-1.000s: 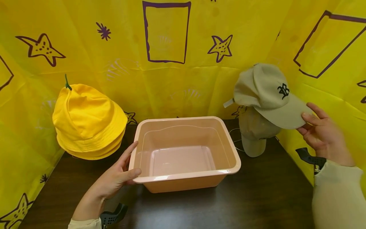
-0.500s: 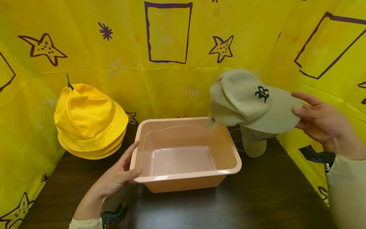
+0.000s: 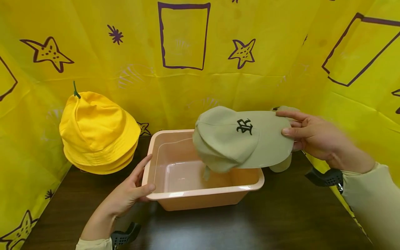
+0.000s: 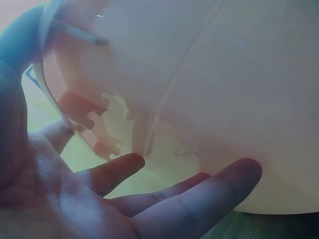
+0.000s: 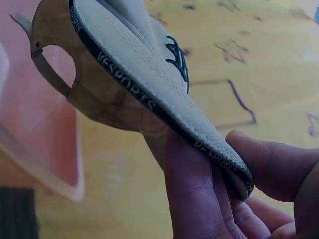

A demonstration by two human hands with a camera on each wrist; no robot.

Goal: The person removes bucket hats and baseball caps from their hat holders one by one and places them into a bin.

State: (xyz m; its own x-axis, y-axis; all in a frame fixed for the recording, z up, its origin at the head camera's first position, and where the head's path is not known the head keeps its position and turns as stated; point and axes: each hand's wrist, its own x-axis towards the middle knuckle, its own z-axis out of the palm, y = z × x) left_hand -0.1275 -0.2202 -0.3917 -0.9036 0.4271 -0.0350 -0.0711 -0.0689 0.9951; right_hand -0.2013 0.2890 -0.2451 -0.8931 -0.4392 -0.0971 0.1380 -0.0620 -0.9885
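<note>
Beige cap [image 3: 229,142]: shifted from right of the basin [image 3: 203,201] to above it (carry apparently midway); my right hand [image 3: 322,139] pinches its brim [image 3: 273,140], my left hand [image 3: 128,194] grips the basin.

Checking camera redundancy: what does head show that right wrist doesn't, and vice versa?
Head only: the yellow bucket hats with the green stem, and the left hand gripping the pink basin by its rim.

Right wrist only: on the beige cap, the white lettering along the brim's dark edging, and the gap above the back strap.

Both: the right hand pinching the cap's brim, the black emblem, part of the basin and the yellow backdrop.
</note>
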